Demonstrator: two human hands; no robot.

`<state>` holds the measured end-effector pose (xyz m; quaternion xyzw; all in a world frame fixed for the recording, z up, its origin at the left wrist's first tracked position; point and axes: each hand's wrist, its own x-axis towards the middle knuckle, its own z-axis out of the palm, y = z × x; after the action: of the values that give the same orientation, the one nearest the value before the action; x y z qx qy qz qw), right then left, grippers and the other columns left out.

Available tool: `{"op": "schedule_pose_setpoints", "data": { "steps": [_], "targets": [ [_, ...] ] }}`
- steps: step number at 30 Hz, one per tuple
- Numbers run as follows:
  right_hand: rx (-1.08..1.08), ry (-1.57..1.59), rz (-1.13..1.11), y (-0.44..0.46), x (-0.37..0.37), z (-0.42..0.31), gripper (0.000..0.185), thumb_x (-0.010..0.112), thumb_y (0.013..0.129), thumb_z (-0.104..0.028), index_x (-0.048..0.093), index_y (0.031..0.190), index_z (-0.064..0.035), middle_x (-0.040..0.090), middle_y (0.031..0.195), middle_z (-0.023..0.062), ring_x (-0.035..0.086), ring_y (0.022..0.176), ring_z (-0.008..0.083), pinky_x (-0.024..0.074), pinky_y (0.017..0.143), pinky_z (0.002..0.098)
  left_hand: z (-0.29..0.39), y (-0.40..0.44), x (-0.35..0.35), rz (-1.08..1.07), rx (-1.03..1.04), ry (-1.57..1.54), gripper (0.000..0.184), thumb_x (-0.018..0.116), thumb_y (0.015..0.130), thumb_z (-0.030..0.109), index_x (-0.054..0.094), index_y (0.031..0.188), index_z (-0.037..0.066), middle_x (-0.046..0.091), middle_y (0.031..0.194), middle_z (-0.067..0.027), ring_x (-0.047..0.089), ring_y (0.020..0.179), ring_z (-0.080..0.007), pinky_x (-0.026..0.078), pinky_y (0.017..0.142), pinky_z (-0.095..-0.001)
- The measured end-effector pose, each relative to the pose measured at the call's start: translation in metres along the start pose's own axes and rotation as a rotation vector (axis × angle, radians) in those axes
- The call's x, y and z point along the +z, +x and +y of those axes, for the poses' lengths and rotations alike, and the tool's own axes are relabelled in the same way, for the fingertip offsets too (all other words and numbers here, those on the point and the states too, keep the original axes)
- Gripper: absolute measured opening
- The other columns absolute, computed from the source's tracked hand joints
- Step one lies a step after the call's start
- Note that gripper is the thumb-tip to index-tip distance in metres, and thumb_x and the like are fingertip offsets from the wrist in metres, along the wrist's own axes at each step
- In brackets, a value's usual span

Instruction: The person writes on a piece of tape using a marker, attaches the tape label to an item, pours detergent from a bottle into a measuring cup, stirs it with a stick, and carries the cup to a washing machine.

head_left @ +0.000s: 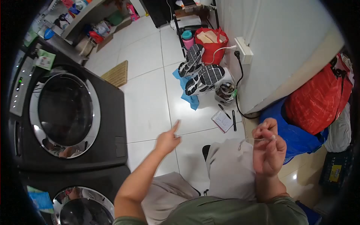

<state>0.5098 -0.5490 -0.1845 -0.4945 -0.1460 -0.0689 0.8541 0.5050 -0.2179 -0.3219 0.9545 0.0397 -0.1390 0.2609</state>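
My left hand [168, 140] hangs over the white floor tiles with its index finger stretched out and the other fingers partly curled; nothing shows in it. Above my right knee, my right hand [270, 146] is raised with thumb and fingertips pinched together. Whatever is between those fingertips, if anything, is too small to make out. Between and beyond the hands, a small spiral notepad [222, 121] with writing lies on the floor. One black pen [224, 111] lies along its upper edge and a black marker [234, 120] beside it. Neither hand touches them.
A pair of sneakers [204, 77] lies soles up on a blue cloth [194, 101], near a clear bag [225, 93] and a red bag [215, 52]. Black front-loading machines [108, 112] stand left. A power strip [243, 50] and large red bag [315, 99] are right.
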Motion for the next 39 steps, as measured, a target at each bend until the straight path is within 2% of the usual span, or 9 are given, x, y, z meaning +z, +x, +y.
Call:
{"op": "schedule_pose_setpoints", "data": {
  "steps": [3, 8, 11, 15, 17, 20, 23, 29, 39],
  "targets": [
    [0.054, -0.012, 0.017, 0.005, 0.002, 0.034, 0.032, 0.067, 0.090, -0.021, 0.070, 0.109, 0.0046, 0.050, 0.114, 0.0148, 0.048, 0.103, 0.0221, 0.0385, 0.091, 0.0346, 0.008, 0.075, 0.097, -0.003, 0.233, 0.127, 0.073, 0.067, 0.084, 0.020, 0.037, 0.150, 0.022, 0.067, 0.071, -0.0123, 0.065, 0.067, -0.0330, 0.048, 0.084, -0.0447],
    [0.199, -0.058, 0.031, 0.029, 0.015, 0.070, 0.034, 0.066, 0.089, -0.018, 0.067, 0.114, 0.0049, 0.050, 0.115, 0.0161, 0.050, 0.104, 0.0226, 0.0393, 0.093, 0.0339, 0.034, 0.165, 0.202, 0.208, 0.463, 0.100, 0.069, 0.066, 0.088, 0.025, 0.036, 0.149, 0.015, 0.069, 0.093, -0.0149, 0.066, 0.093, -0.0287, 0.046, 0.090, -0.0422],
    [0.291, -0.020, 0.082, 0.044, 0.030, 0.086, 0.033, 0.066, 0.089, -0.013, 0.066, 0.117, 0.0044, 0.051, 0.117, 0.0149, 0.050, 0.107, 0.0227, 0.0393, 0.094, 0.0338, 0.045, 0.171, 0.218, 0.579, 0.431, 0.154, 0.058, 0.066, 0.088, 0.024, 0.047, 0.142, 0.014, 0.069, 0.102, -0.0167, 0.063, 0.106, -0.0289, 0.047, 0.093, -0.0429],
    [0.431, -0.121, 0.088, 0.065, 0.057, 0.097, 0.032, 0.066, 0.088, -0.007, 0.066, 0.118, 0.0030, 0.051, 0.118, 0.0116, 0.050, 0.110, 0.0220, 0.0396, 0.096, 0.0333, 0.003, 0.128, 0.173, 0.015, 0.136, -0.433, 0.039, 0.063, 0.091, 0.032, 0.063, 0.122, 0.009, 0.067, 0.106, -0.0170, 0.063, 0.106, -0.0317, 0.049, 0.093, -0.0423],
    [0.378, -0.381, -0.130, 0.076, 0.088, 0.082, 0.032, 0.070, 0.085, -0.008, 0.068, 0.116, 0.0007, 0.055, 0.115, 0.0102, 0.052, 0.108, 0.0222, 0.0416, 0.094, 0.0333, 0.000, 0.077, 0.070, -0.299, -0.210, -0.647, 0.038, 0.061, 0.094, 0.039, 0.068, 0.110, 0.005, 0.066, 0.109, -0.0152, 0.063, 0.106, -0.0316, 0.050, 0.091, -0.0404],
    [0.250, -0.627, -0.662, 0.096, 0.159, 0.028, 0.036, 0.071, 0.079, -0.006, 0.070, 0.114, -0.0045, 0.059, 0.110, 0.0107, 0.057, 0.099, 0.0252, 0.0454, 0.089, 0.0362, 0.010, -0.015, -0.072, -0.596, -0.480, -1.607, 0.054, 0.052, 0.097, 0.053, 0.065, 0.107, 0.002, 0.060, 0.118, -0.0135, 0.059, 0.105, -0.0262, 0.052, 0.083, -0.0400],
    [0.050, -0.606, -1.091, 0.109, 0.257, -0.051, 0.043, 0.071, 0.073, -0.005, 0.070, 0.116, -0.0093, 0.061, 0.109, 0.0095, 0.059, 0.093, 0.0262, 0.0470, 0.085, 0.0377, 0.063, -0.118, -0.217, -0.467, -0.572, -1.945, 0.061, 0.050, 0.096, 0.059, 0.064, 0.107, 0.000, 0.064, 0.101, -0.0067, 0.061, 0.093, -0.0191, 0.052, 0.079, -0.0379],
    [-0.328, -0.284, -1.676, 0.122, 0.424, -0.222, 0.039, 0.064, 0.077, -0.010, 0.068, 0.116, -0.0114, 0.062, 0.108, 0.0049, 0.059, 0.089, 0.0218, 0.0477, 0.081, 0.0355, 0.155, -0.303, -0.422, 0.041, -0.639, -1.854, 0.023, 0.067, 0.094, 0.026, 0.067, 0.106, 0.006, 0.066, 0.098, -0.0021, 0.062, 0.092, -0.0128, 0.051, 0.081, -0.0319],
    [-0.920, 0.469, -1.938, 0.022, 0.602, -0.321, 0.035, 0.070, 0.074, -0.015, 0.072, 0.109, -0.0157, 0.063, 0.105, 0.0008, 0.060, 0.091, 0.0151, 0.0469, 0.080, 0.0323, 0.241, -0.546, -0.476, 1.412, -0.586, -1.913, 0.012, 0.067, 0.091, 0.015, 0.067, 0.097, 0.004, 0.065, 0.093, -0.0033, 0.061, 0.085, -0.0132, 0.051, 0.080, -0.0313]
  ]
}}
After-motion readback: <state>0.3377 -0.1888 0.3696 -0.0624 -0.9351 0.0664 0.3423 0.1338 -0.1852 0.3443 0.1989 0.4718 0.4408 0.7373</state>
